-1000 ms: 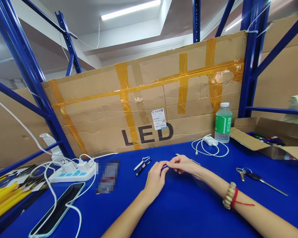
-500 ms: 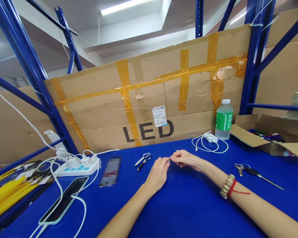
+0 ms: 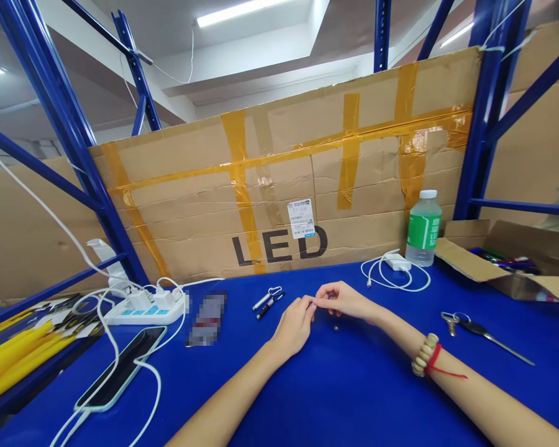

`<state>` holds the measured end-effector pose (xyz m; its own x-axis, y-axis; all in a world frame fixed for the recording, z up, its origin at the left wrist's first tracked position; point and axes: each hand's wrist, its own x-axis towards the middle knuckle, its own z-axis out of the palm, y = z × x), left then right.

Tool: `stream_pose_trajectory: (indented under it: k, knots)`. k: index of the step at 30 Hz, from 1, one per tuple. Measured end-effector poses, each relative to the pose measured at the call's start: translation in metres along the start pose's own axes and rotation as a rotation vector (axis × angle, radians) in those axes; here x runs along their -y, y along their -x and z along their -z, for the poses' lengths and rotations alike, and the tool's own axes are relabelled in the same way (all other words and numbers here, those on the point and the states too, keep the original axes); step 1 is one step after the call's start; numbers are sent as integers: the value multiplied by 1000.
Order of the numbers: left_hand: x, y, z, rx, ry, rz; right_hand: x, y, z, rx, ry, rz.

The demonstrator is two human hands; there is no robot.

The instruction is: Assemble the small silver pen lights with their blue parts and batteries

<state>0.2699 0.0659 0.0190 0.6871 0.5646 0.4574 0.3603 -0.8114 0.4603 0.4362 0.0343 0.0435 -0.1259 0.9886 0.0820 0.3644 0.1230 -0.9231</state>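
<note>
My left hand (image 3: pixel 294 326) is closed above the blue table, with its fingertips bunched together. My right hand (image 3: pixel 347 300) meets it from the right in a pinch, fingertips touching. Whatever is between the fingers is hidden. A tiny shiny round piece (image 3: pixel 336 328) lies on the table just below my right hand. Left of my hands rest two small penlight-like sticks, a silver one (image 3: pixel 261 302) with a clip ring and a black one (image 3: pixel 266 310).
A phone (image 3: pixel 123 366) and a white power strip (image 3: pixel 144 313) with cables occupy the left. At right are a charger with cable (image 3: pixel 397 262), a bottle (image 3: pixel 423 233), an open carton (image 3: pixel 507 282) and keys (image 3: pixel 475 326). A cardboard sheet (image 3: pixel 186 230) stands behind.
The small metallic thing seen between my fingertips is no longer visible there. A tiny shiny piece now shows on the table below my right hand. The view has shifted slightly.
</note>
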Motion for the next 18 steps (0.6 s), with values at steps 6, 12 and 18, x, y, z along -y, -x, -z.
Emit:
stream_pose_trajectory:
  k: [6, 12, 18]
  knots:
    - [-3, -1, 1, 18, -82, 124, -2, 2, 13, 70, 203, -26]
    - [-9, 1, 2, 86, -266, 33, 2, 11, 24, 284, 323, -142]
    - [-12, 3, 5, 106, -315, 4, -1, 13, 26, 400, 268, -264]
